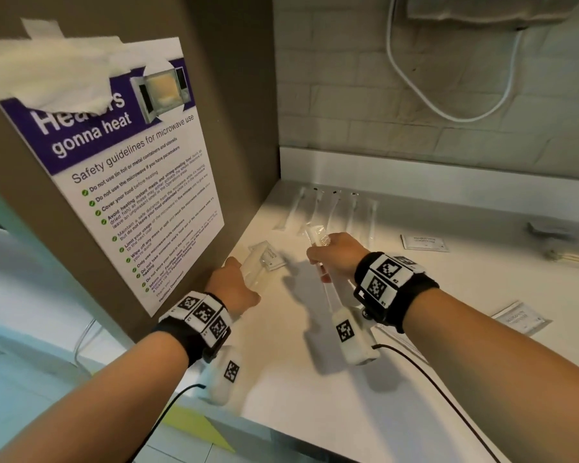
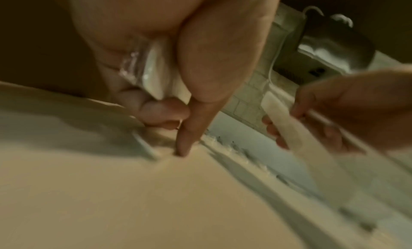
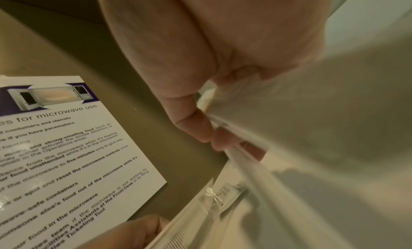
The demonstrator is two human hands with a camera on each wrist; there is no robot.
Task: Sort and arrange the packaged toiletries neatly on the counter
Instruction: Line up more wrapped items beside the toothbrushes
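My left hand (image 1: 239, 279) grips a clear-wrapped comb pack (image 1: 254, 267) low over the white counter (image 1: 301, 406), beside the brown panel. In the left wrist view its index finger (image 2: 184, 145) points down and touches the counter while the other fingers curl round the comb pack (image 2: 153, 73). My right hand (image 1: 323, 259) pinches a long wrapped toothbrush (image 1: 315, 237), held tilted above the counter; thumb and finger meet on the toothbrush (image 3: 256, 173). A row of several wrapped toothbrushes (image 1: 331, 208) lies by the back wall. A small sachet (image 1: 271, 257) lies just beyond my left hand.
A microwave safety poster (image 1: 131, 195) hangs on the brown side panel (image 1: 241, 95) at my left. More flat sachets (image 1: 423, 242) (image 1: 522, 317) lie on the right of the counter. A white cable (image 1: 448, 108) loops on the tiled wall. A metal fitting (image 1: 549, 235) sits far right.
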